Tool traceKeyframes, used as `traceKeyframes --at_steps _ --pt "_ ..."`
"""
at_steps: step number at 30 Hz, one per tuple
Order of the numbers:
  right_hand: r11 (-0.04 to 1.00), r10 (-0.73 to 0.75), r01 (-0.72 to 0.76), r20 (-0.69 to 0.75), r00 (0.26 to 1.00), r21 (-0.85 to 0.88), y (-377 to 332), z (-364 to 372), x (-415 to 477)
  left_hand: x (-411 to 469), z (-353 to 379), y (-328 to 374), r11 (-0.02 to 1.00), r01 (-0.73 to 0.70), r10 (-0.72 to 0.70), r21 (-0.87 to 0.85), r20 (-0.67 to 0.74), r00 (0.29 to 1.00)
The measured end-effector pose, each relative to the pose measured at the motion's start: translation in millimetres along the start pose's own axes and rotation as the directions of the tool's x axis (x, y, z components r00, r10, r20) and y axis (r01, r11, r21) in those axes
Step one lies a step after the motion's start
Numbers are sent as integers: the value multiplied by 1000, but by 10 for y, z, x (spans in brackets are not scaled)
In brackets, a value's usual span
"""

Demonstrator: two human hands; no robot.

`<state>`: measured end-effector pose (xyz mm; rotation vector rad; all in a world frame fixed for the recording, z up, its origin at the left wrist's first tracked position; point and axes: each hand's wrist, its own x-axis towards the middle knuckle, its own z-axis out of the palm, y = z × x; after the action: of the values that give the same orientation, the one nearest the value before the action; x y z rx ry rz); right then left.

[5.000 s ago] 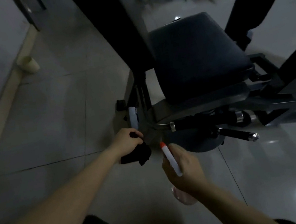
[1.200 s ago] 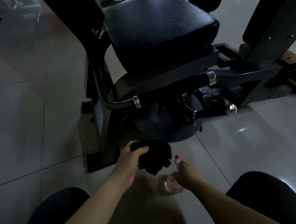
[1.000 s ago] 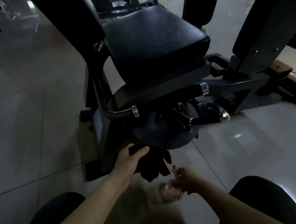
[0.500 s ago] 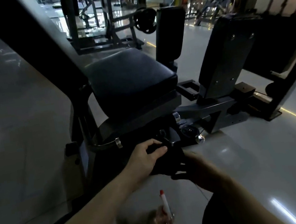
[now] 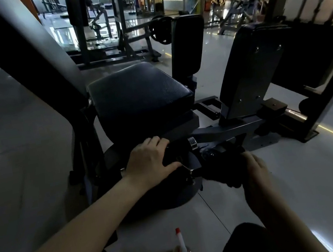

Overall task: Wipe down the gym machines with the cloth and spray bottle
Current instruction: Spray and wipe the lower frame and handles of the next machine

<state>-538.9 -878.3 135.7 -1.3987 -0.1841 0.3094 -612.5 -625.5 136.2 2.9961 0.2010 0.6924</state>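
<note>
The gym machine has a black padded seat with a black handle bar under its front edge. My left hand curls round that bar, next to a chrome collar. My right hand grips the bunched black cloth and holds it against the low metal frame to the right of the bar. The spray bottle, clear with a white nozzle and red tip, stands on the floor between my knees, apart from both hands.
Two upright black leg pads rise behind and to the right of the seat. A round dark base plate sits under the handle. The slanted backrest frame looms at the left. Other machines fill the back; pale tiled floor lies at the right.
The bottle went from my right hand onto the floor. The cloth passed from my left hand to my right. My left hand now grips the handle bar. My view tilted up.
</note>
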Motion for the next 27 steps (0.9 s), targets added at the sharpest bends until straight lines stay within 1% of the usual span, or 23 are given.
traceKeyframes --at_steps 2,4,6,8,9,11,14,15,16,18,19,20,21,22,23,24,25,26,27 --pt "998 -51 55 -128 991 29 -7 137 115 122 60 61 998 -35 34 48 10 999" --pt "981 -192 183 -151 970 -71 -7 315 241 215 71 99 999 -26 25 44 32 999" --pt "916 -342 316 -70 937 -248 47 508 346 235 91 87 1000 -14 13 24 69 998" --pt "805 -433 418 64 899 -420 172 682 439 212 138 59 1000 -5 6 -10 97 995" --pt "758 -459 460 122 880 -462 251 747 494 194 170 46 999 1 3 -36 115 993" --pt "698 -494 514 184 850 -499 355 813 633 179 228 43 997 12 -1 -74 145 989" --pt "593 -522 568 265 811 -570 332 802 820 201 265 44 992 35 -18 -123 136 991" --pt "589 -503 562 281 817 -581 296 809 861 207 284 36 992 27 -12 -121 123 992" --pt "624 -468 541 284 837 -564 254 825 884 204 287 37 994 15 -3 -111 107 994" --pt "693 -349 433 258 901 -576 179 884 918 187 282 32 995 -9 18 -100 86 996" --pt "686 -269 364 245 932 -631 126 918 953 183 281 30 995 -17 24 -94 77 997" --pt "656 -176 288 230 957 -698 84 935 1021 177 263 33 996 -24 30 -85 72 997" --pt "631 -60 198 207 977 -750 27 942 1090 175 255 30 997 -31 37 -72 75 997" --pt "644 68 101 188 980 -758 -31 941 1149 177 238 34 998 -32 37 -58 85 996" --pt "680 177 20 191 966 -733 -76 937 1187 179 225 38 998 -24 29 -51 104 994" --pt "707 234 -30 193 953 -707 -91 937 1213 187 200 48 999 -8 15 -52 125 992" --pt "709 231 -33 188 954 -704 -100 931 1180 183 169 69 998 6 3 -62 142 990" --pt "698 162 13 176 971 -716 -72 941 1140 189 154 80 997 23 -11 -78 150 989" --pt "688 41 90 162 986 -720 -14 941 1077 196 141 94 995 39 -24 -96 153 988"
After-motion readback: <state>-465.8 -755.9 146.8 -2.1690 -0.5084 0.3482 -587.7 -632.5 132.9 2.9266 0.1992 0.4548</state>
